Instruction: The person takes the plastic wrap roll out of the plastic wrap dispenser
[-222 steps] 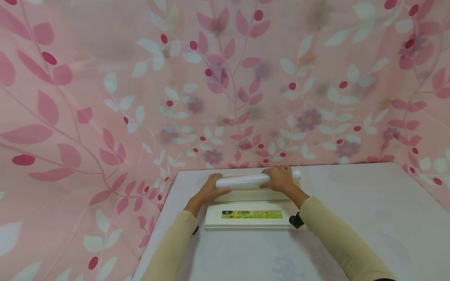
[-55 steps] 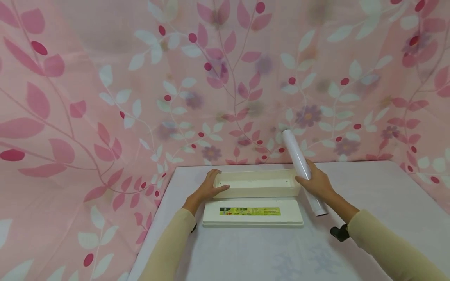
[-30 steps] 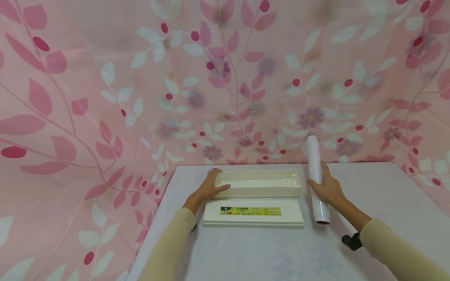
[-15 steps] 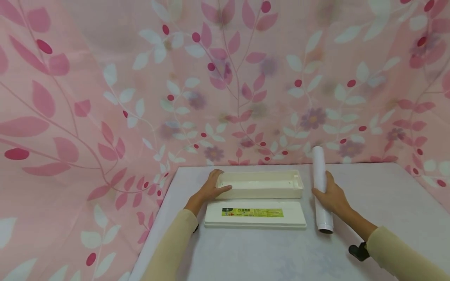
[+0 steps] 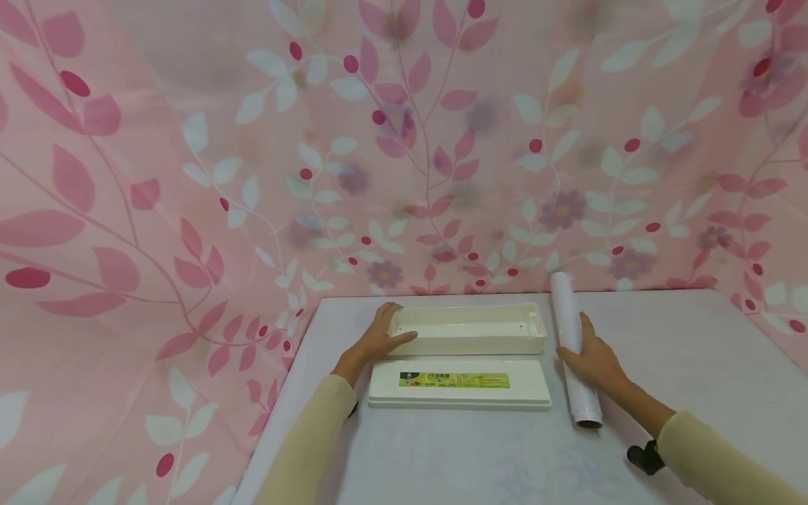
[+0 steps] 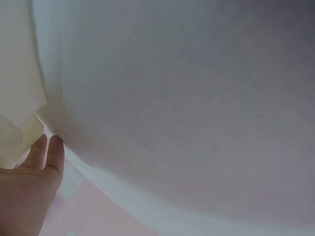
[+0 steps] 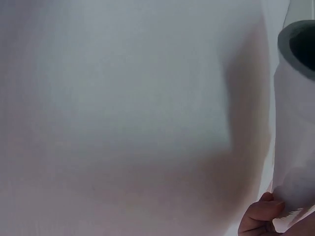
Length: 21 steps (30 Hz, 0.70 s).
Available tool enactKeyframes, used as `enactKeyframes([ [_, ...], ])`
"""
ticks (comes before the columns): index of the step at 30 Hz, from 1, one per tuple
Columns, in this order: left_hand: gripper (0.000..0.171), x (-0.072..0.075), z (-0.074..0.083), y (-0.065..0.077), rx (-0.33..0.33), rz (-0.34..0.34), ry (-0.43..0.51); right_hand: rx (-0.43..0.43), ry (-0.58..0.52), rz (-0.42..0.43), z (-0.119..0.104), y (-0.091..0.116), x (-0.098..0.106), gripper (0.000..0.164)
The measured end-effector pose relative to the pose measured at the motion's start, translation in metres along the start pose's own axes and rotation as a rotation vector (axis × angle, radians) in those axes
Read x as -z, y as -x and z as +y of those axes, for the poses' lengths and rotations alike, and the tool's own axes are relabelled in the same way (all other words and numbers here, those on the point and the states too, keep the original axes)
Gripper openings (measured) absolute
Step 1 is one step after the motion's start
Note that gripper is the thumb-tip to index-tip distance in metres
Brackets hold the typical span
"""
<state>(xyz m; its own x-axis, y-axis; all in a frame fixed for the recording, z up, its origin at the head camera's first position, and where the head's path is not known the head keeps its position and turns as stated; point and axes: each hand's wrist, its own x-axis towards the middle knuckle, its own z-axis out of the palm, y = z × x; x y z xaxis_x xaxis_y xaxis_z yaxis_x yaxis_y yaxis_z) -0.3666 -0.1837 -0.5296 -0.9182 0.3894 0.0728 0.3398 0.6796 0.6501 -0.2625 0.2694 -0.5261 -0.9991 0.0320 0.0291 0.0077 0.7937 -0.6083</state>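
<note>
My left hand (image 5: 379, 334) holds the left end of an open cream plastic box (image 5: 467, 345), thumb over its front rim and fingers at the far side. In the left wrist view, fingertips of the left hand (image 6: 29, 187) show right at the box's corner. My right hand (image 5: 593, 354) grips a white roll of cling film (image 5: 567, 315) right of the box. The roll points away from me, its hollow near end toward me. In the right wrist view the roll (image 7: 295, 128) shows its dark core, with curled fingers of the right hand (image 7: 263, 214) against it.
A flat cream lid (image 5: 454, 398) with a yellow-green label (image 5: 454, 380) lies just in front of the box. White cloth covers the table (image 5: 442, 456). A pink floral curtain (image 5: 404, 140) hangs behind it and on the left.
The roll was held in both hands across the box; the right hand has carried it right and turned it lengthwise. Lately it has lowered toward the table. The left hand stays at the box.
</note>
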Motion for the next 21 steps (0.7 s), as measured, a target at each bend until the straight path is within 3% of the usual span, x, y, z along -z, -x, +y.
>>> enactKeyframes([
  [11,0.083,-0.0013,-0.0027,-0.0001,-0.037,0.017,0.019,-0.017,-0.024,-0.024,-0.0001,0.0007,-0.0038,0.091],
  [17,0.083,-0.0014,-0.0032,-0.0002,-0.037,0.012,0.023,-0.066,-0.046,-0.062,-0.0007,0.0019,-0.0056,0.092],
  [21,0.081,0.0001,-0.0022,0.0,-0.032,0.017,0.024,-0.061,-0.032,-0.045,-0.0021,0.0005,-0.0085,0.09],
])
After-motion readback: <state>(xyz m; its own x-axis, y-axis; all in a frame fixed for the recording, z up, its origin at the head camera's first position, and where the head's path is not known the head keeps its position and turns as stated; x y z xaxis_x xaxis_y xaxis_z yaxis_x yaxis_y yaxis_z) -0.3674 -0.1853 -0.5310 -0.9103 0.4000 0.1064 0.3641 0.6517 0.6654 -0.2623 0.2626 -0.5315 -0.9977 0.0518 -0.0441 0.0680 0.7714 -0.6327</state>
